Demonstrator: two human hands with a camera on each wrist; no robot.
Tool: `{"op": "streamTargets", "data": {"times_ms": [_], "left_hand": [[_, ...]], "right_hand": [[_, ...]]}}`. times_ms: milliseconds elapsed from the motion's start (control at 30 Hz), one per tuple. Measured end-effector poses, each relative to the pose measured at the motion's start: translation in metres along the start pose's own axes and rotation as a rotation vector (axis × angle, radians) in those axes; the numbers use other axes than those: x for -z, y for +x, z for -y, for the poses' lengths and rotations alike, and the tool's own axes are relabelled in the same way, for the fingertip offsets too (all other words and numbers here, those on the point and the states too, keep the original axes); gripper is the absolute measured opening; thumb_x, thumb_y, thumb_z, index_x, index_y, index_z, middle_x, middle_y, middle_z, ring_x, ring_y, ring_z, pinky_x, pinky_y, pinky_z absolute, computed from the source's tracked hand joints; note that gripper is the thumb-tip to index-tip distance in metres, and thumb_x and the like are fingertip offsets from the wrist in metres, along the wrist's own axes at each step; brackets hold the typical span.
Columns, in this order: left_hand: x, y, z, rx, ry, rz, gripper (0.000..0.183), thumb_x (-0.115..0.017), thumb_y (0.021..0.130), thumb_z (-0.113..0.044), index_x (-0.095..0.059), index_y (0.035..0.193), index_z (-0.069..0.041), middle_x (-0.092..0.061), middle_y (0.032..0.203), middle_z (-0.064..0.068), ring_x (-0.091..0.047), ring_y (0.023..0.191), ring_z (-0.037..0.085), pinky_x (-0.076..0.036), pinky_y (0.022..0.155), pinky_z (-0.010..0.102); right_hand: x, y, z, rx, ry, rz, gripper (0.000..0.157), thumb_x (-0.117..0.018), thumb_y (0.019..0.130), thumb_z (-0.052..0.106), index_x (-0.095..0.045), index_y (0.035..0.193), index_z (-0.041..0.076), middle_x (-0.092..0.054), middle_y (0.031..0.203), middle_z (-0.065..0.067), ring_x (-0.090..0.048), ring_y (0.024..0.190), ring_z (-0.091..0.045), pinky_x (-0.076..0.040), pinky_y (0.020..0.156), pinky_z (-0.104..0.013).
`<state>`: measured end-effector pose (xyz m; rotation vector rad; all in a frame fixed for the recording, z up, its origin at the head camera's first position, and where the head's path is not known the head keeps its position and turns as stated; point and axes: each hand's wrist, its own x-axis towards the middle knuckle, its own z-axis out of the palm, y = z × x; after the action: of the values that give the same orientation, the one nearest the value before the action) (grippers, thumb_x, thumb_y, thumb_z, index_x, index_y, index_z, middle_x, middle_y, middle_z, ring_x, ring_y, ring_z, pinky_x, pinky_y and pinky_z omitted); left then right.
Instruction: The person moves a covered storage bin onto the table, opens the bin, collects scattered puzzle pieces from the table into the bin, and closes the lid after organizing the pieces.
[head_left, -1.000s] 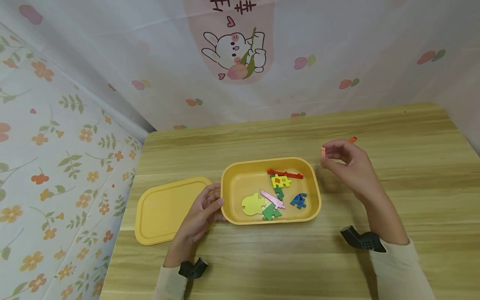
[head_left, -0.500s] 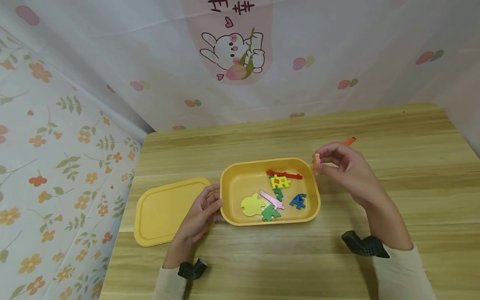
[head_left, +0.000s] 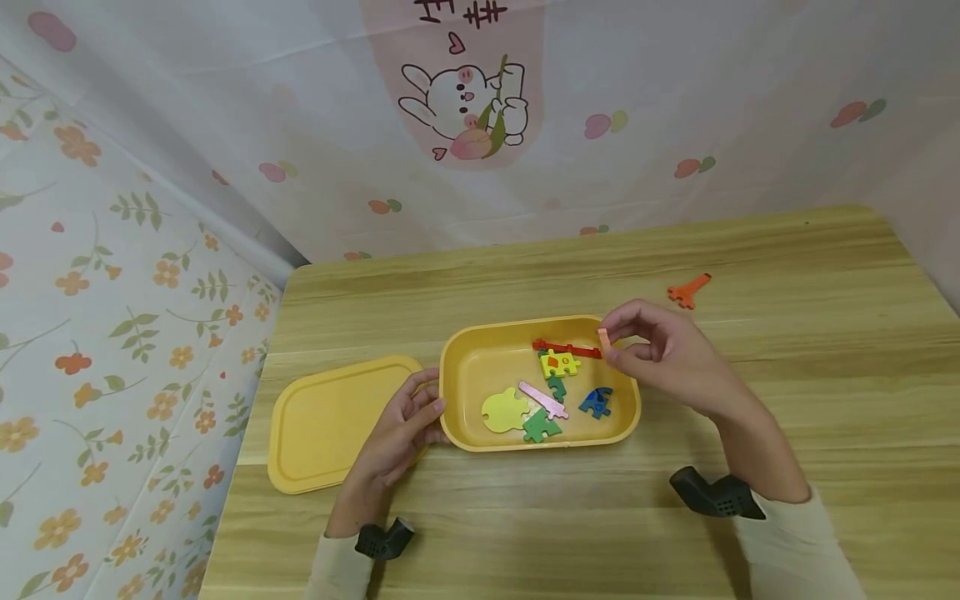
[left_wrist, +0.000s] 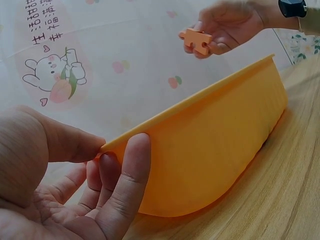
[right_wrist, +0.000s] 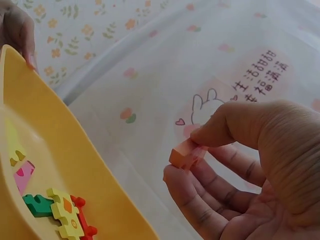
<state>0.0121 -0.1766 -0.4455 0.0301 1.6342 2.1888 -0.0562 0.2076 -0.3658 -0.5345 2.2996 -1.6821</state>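
Observation:
My right hand (head_left: 660,354) pinches an orange puzzle piece (left_wrist: 196,41) between thumb and fingers, over the right end of a yellow plastic box (head_left: 480,329). With thumb and fingertips my left hand (head_left: 401,429) grips the box's left rim, plain in the left wrist view. Inside the box lie several puzzle pieces: a red strip (head_left: 567,349), a yellow piece with orange marks (head_left: 558,363), a pink strip (head_left: 542,398), a pale yellow rounded piece (head_left: 504,411), a green piece (head_left: 542,426), a smaller dark green piece (head_left: 557,387) and a blue piece (head_left: 597,402).
A yellow lid (head_left: 337,425) lies flat on the wooden table (head_left: 525,517), left of the box and partly under my left hand. Beyond my right hand an orange-red puzzle piece (head_left: 688,292) rests on the table. A patterned white curtain (head_left: 300,108) hangs behind.
My right hand has carried the orange piece leftward from beside the box to over its right end, uncovering the orange-red piece on the table. My left hand stays on the rim.

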Motion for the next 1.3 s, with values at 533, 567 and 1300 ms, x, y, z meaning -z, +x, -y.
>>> {"op": "streamTargets", "data": {"times_ms": [533, 567, 1300], "left_hand": [[0.000, -0.001, 0.002, -0.003, 0.007, -0.004, 0.050, -0.055, 0.108, -0.005, -0.036, 0.154, -0.005, -0.063, 0.119, 0.003, -0.072, 0.090, 0.012, -0.066, 0.072, 0.026], [0.000, 0.000, 0.002, -0.002, 0.007, -0.004, 0.050, -0.055, 0.108, -0.005, -0.035, 0.154, -0.005, -0.063, 0.119, 0.003, -0.072, 0.091, 0.012, -0.066, 0.072, 0.026], [-0.003, 0.000, -0.002, 0.005, 0.000, -0.018, 0.050, -0.055, 0.108, -0.005, -0.036, 0.154, -0.006, -0.063, 0.120, 0.002, -0.072, 0.090, 0.012, -0.066, 0.071, 0.026]], "right_hand": [[-0.021, 0.001, 0.006, 0.083, -0.178, 0.011, 0.021, -0.076, 0.096, 0.005, -0.069, 0.115, 0.011, -0.071, 0.112, -0.005, -0.068, 0.096, -0.015, -0.062, 0.086, -0.021], [-0.022, 0.001, 0.007, 0.091, -0.198, 0.010, 0.022, -0.077, 0.095, 0.005, -0.070, 0.115, 0.011, -0.071, 0.112, -0.004, -0.068, 0.096, -0.014, -0.063, 0.086, -0.022], [-0.042, 0.005, 0.011, 0.202, -0.403, 0.043, 0.026, -0.080, 0.091, 0.002, -0.075, 0.114, 0.013, -0.071, 0.114, 0.002, -0.062, 0.092, -0.010, -0.061, 0.075, -0.027]]}}
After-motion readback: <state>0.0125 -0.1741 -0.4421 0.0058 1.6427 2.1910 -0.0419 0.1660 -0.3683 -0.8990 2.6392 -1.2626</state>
